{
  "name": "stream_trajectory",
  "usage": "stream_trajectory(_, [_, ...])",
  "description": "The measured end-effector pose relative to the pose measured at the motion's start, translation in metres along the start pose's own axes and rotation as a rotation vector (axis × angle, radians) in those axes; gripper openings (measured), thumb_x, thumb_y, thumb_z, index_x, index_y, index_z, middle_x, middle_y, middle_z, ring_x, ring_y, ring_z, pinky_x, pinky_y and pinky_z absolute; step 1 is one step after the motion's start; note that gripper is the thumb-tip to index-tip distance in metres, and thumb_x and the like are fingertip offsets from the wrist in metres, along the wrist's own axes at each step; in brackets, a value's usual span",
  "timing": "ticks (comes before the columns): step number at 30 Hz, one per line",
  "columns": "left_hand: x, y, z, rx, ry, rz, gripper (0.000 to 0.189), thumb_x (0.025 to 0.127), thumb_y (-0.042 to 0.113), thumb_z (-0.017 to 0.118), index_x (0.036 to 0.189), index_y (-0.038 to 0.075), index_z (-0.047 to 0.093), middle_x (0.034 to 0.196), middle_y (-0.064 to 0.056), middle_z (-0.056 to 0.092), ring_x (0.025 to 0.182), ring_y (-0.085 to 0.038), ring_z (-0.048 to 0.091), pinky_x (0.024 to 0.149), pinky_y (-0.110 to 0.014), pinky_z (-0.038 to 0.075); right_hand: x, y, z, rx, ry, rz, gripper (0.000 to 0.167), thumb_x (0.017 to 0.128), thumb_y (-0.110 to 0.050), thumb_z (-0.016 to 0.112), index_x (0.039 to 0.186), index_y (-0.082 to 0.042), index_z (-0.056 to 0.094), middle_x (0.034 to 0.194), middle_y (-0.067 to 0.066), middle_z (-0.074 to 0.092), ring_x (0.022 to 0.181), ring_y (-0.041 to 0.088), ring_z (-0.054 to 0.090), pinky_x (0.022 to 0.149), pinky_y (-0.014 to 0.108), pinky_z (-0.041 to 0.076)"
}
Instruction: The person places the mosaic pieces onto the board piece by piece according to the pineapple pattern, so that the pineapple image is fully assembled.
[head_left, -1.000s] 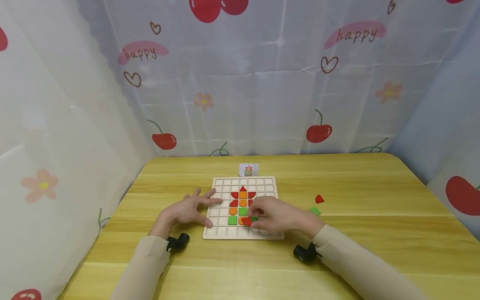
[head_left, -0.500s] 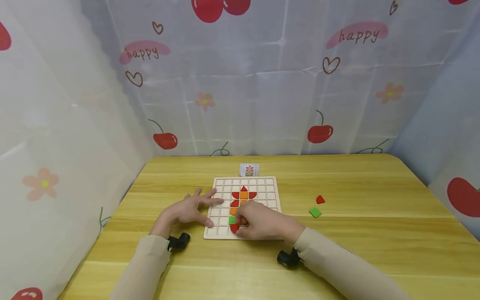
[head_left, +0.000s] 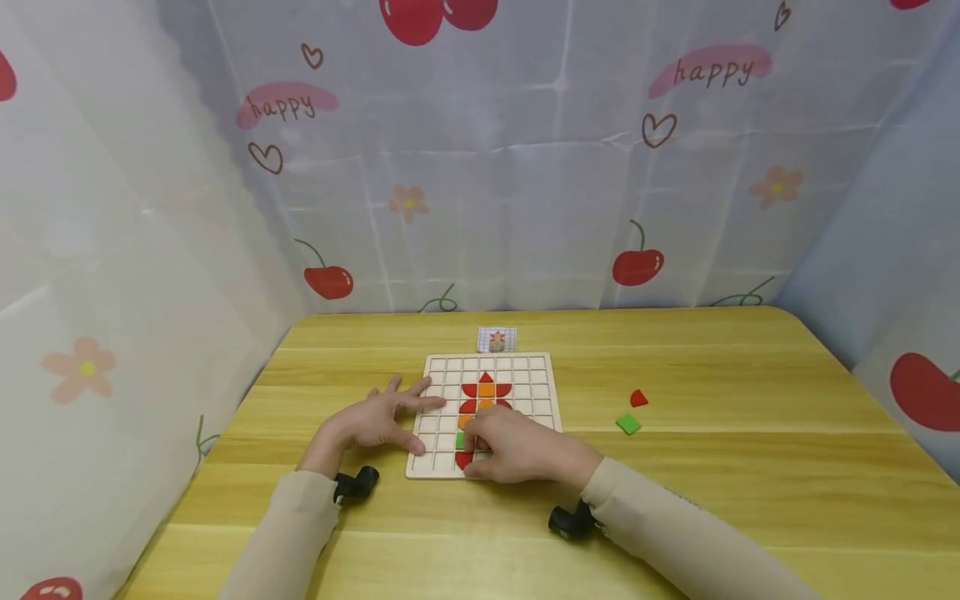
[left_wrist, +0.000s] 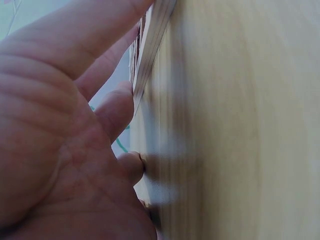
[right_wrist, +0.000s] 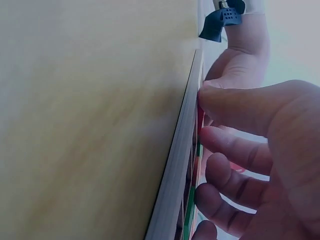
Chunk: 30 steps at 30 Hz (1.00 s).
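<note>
A pale wooden grid board [head_left: 532,364] lies on the table with several coloured pieces set in its cells. My left hand [head_left: 375,417] rests at the board's left edge with fingers spread; thumb and forefinger touch the board. My right hand [head_left: 513,446] reaches over the lower middle cells, thumb and forefinger pinching a red rounded piece [head_left: 463,460] in the lower row, below a green square [head_left: 460,440]. Above stand an orange square [head_left: 487,390], red petal-shaped pieces [head_left: 468,407] and a red triangle [head_left: 486,377]. The right hand hides other pieces.
Behind the board lies a small printed pattern card [head_left: 497,339]. To the right on the table [head_left: 712,375] are a loose red piece [head_left: 638,398] and a loose green square [head_left: 628,424]. A printed curtain [head_left: 525,208] stands behind the table.
My right hand has moved left and toward the near edge of the board, carrying the red piece to the lower row. The left hand has stayed in place.
</note>
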<state>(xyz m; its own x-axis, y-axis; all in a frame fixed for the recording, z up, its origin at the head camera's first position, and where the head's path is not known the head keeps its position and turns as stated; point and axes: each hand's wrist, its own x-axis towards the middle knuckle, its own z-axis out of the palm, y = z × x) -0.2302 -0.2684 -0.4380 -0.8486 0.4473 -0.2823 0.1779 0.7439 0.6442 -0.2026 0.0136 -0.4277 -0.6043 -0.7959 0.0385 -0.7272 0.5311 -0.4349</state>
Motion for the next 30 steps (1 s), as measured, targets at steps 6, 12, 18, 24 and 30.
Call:
stream_trajectory(6, [-0.001, 0.001, -0.001, -0.004, 0.001, 0.001, 0.073, 0.077, 0.042, 0.087, 0.144, 0.047, 0.057, 0.173, 0.01, 0.018, 0.16, -0.04, -0.015, 0.119, -0.076, -0.011, 0.0, -0.002, -0.002, 0.012, 0.003, 0.007, 0.011, 0.09, -0.024, 0.076, 0.097, -0.017, 0.074, 0.082, -0.005, 0.059, 0.076, 0.008, 0.051, 0.068, 0.022, 0.044])
stream_trajectory(12, [-0.001, 0.003, -0.001, -0.005, -0.002, 0.008, 0.073, 0.078, 0.041, 0.087, 0.144, 0.045, 0.058, 0.173, 0.009, 0.018, 0.159, -0.041, -0.015, 0.118, -0.076, -0.011, -0.003, 0.002, -0.001, 0.026, 0.027, 0.021, 0.004, 0.091, -0.017, 0.073, 0.09, -0.02, 0.07, 0.077, -0.007, 0.057, 0.074, 0.008, 0.051, 0.067, 0.023, 0.044])
stream_trajectory(18, [-0.002, 0.004, -0.001, 0.002, -0.005, 0.021, 0.074, 0.078, 0.042, 0.087, 0.146, 0.044, 0.056, 0.173, 0.009, 0.017, 0.159, -0.041, -0.015, 0.119, -0.076, -0.011, -0.009, 0.006, -0.005, 0.044, 0.044, 0.035, 0.01, 0.092, -0.017, 0.069, 0.088, -0.026, 0.066, 0.08, -0.013, 0.058, 0.077, 0.008, 0.053, 0.071, 0.024, 0.047])
stream_trajectory(24, [-0.001, 0.003, -0.002, 0.014, -0.005, 0.015, 0.075, 0.078, 0.044, 0.087, 0.146, 0.045, 0.056, 0.174, 0.01, 0.016, 0.159, -0.042, -0.015, 0.117, -0.079, -0.009, -0.022, 0.017, -0.012, 0.071, 0.079, 0.074, 0.01, 0.093, -0.017, 0.072, 0.089, -0.027, 0.07, 0.074, -0.011, 0.056, 0.072, 0.007, 0.05, 0.068, 0.025, 0.043])
stream_trajectory(30, [0.0, 0.001, -0.001, 0.011, -0.001, -0.003, 0.074, 0.077, 0.044, 0.087, 0.145, 0.047, 0.057, 0.173, 0.011, 0.017, 0.16, -0.04, -0.015, 0.119, -0.077, -0.009, -0.041, 0.031, -0.023, 0.141, 0.085, 0.115, 0.006, 0.093, -0.014, 0.073, 0.096, -0.02, 0.071, 0.073, -0.008, 0.053, 0.068, 0.008, 0.047, 0.061, 0.023, 0.04])
